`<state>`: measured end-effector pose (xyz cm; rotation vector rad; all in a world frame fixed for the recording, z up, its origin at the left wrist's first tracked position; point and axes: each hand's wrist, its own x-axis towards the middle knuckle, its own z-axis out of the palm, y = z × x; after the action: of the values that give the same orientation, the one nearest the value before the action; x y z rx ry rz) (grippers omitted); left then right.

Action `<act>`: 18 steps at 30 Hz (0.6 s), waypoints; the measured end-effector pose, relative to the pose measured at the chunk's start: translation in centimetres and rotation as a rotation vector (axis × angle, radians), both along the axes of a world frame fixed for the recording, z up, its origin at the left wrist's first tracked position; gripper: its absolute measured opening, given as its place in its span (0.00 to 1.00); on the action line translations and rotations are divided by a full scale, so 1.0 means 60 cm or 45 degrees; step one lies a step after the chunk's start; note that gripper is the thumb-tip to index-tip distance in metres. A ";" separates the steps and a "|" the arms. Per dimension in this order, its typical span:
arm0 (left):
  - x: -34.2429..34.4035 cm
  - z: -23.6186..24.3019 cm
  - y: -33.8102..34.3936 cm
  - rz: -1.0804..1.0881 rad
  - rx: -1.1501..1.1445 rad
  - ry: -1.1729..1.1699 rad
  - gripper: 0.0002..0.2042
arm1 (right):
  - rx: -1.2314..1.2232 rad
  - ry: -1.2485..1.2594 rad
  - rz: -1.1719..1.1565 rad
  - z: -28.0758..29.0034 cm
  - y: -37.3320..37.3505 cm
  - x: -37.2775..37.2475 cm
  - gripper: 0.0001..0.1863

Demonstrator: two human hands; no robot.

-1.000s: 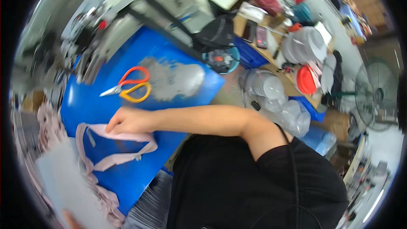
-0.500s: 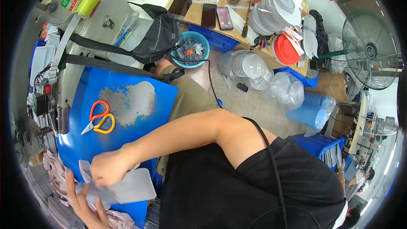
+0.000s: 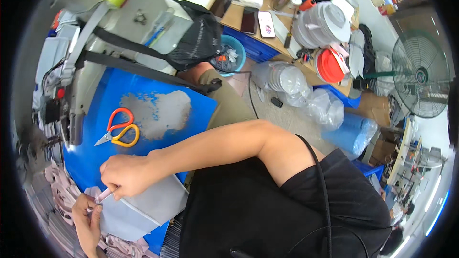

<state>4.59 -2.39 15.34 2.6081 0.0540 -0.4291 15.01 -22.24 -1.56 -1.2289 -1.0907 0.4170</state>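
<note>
A pale pink strip (image 3: 103,196) is stretched between my hands at the lower left. My right hand (image 3: 126,177) has its fingers closed on the strip's upper end. At the lower end, the thumb and fingers of my left hand (image 3: 86,217) pinch it. Under and beside the hands lie light grey flat fabric pieces (image 3: 129,217), one overlapping the other. Scissors (image 3: 119,134) with one red and one yellow handle rest on the blue work surface (image 3: 103,100), beyond my right hand, blades pointing left.
Pink cut pieces (image 3: 62,188) are heaped at the left edge. A sewing machine (image 3: 138,12) stands at the far left, with a black mesh bag (image 3: 201,38) beside it. Rightward are a blue basket (image 3: 239,48), a side table (image 3: 282,31) with two phones, and a green fan (image 3: 420,74).
My left hand, earlier with spread fingers, has closed on the pink strip. My right hand has shifted up slightly within the scene. The grey pieces now lie more spread out.
</note>
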 end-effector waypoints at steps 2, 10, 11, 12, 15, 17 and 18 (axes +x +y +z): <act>-0.023 0.011 0.029 0.143 -0.026 0.073 0.12 | -0.025 -0.037 0.026 0.006 0.001 0.002 0.15; -0.007 0.002 0.094 0.080 -0.256 -0.089 0.10 | -0.426 -0.008 0.055 0.046 -0.010 0.033 0.17; -0.018 0.002 0.106 0.060 -0.342 -0.133 0.10 | -0.424 0.097 0.103 0.050 -0.010 0.025 0.16; -0.027 0.008 0.107 0.103 -0.400 -0.127 0.09 | -0.366 0.254 0.119 0.048 -0.006 0.017 0.16; -0.043 0.009 0.096 0.183 -0.428 -0.051 0.08 | -0.441 0.482 0.169 0.065 -0.011 0.006 0.10; -0.057 0.007 0.098 0.207 -0.397 -0.103 0.07 | -0.456 0.463 0.216 0.066 -0.012 0.000 0.07; -0.061 0.007 0.102 0.202 -0.352 -0.113 0.06 | -0.463 0.453 0.228 0.066 -0.012 -0.001 0.07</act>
<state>0.94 3.73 15.78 2.3272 0.1586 -0.2444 14.96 -22.95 2.40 -1.3115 -0.8399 0.9669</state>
